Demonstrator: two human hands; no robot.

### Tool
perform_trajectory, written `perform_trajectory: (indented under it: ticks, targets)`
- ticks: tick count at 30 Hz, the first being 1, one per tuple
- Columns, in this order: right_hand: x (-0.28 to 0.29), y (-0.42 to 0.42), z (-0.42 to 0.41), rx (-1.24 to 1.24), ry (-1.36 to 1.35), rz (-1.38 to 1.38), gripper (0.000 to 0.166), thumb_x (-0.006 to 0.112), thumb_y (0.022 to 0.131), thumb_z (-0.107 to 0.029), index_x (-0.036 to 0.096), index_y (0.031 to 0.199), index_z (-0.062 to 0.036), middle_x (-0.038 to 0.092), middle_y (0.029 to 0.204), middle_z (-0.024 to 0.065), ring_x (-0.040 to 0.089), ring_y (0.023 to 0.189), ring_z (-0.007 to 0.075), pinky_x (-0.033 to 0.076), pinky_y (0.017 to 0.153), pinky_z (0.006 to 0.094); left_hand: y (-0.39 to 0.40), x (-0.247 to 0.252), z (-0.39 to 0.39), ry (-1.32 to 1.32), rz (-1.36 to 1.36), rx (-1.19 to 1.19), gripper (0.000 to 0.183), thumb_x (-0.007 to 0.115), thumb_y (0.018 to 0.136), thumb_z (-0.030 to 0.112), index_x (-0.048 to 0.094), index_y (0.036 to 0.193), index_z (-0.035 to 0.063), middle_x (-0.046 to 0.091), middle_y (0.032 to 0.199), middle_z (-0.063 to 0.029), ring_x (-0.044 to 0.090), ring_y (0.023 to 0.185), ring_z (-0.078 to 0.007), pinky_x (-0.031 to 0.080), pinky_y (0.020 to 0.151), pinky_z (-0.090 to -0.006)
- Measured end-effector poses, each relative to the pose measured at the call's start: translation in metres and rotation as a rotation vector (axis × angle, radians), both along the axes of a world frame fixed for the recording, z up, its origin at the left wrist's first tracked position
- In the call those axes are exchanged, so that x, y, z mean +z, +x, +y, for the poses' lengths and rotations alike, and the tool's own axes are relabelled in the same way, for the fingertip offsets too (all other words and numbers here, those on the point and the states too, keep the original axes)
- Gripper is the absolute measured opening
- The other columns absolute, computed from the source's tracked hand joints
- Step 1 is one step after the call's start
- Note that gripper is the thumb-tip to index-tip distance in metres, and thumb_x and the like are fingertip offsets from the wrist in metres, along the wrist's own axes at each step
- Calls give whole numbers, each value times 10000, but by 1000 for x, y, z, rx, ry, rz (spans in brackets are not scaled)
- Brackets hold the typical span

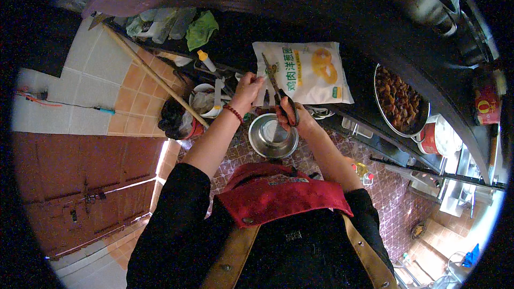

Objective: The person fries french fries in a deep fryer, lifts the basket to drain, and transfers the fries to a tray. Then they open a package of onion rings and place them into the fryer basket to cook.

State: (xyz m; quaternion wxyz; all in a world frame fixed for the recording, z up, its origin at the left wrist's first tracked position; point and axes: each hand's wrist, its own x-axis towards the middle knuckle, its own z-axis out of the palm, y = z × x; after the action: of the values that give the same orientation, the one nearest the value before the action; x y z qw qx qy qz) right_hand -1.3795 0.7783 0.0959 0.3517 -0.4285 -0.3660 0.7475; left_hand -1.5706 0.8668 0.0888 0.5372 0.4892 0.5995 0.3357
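Observation:
A white printed food bag (311, 74) with a picture of golden rings lies on the dark counter before me. My left hand (248, 90), with a red beaded bracelet at the wrist, pinches the bag's near left edge. In my right hand (295, 118) is a pair of scissors (273, 76) with black handles. Their blades point away from me across the bag's left end; whether they are cutting into it I cannot tell. Below my hands is a round stainless steel bowl (273, 150), partly hidden by the right hand.
To the right stands a pan (401, 106) of brown chunky food, beside a red and white tub (435, 138). On the left, a wooden pole (150, 73) leans near a white bucket (202, 100) and a bin with a black bag (174, 122). A yellow-capped bottle (207, 61) stands left of my hands.

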Motion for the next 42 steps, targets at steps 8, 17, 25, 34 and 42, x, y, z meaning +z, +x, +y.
perform_trajectory:
  ticks: [8, 17, 25, 34, 42]
  targets:
    - [-9, 0, 8, -23, -6, -15, 545, 585, 893, -591, 557, 786, -58, 508, 613, 24, 485, 480, 144, 374, 450, 279, 20, 12, 26, -135, -208, 80, 441, 622, 888, 490, 592, 1152, 139, 655, 1018, -21, 649, 876, -179, 526, 728, -361]
    - [9, 1, 23, -56, -1, 14, 436, 594, 913, -465, 576, 810, -42, 532, 649, 45, 487, 487, 155, 395, 463, 280, 24, 2, 65, -17, -81, 125, 333, 664, 863, 289, 593, 1039, 16, 632, 968, -104, 623, 869, -240, 497, 763, -401]
    - [12, 0, 30, -78, -43, -22, 626, 607, 829, -677, 580, 841, -52, 536, 654, 35, 507, 511, 158, 406, 471, 294, 37, 3, 74, 417, 537, -1, 209, 554, 840, 62, 559, 1040, -2, 649, 994, -223, 627, 952, -408, 502, 787, -450]
    - [20, -15, 87, -114, -129, 104, 637, 599, 780, -736, 558, 791, -101, 527, 603, 19, 512, 485, 170, 367, 431, 283, 24, 19, 81, 495, 451, -207, 195, 556, 839, 40, 557, 1032, 9, 647, 1015, -228, 616, 982, -426, 497, 806, -464]
    - [21, -21, 101, -139, -78, -3, 610, 620, 788, -712, 487, 732, -119, 470, 560, 11, 464, 444, 150, 340, 392, 270, -11, 31, 93, 394, 581, -22, 211, 505, 932, 182, 546, 1015, -8, 630, 1027, -246, 596, 1011, -437, 475, 807, -476]
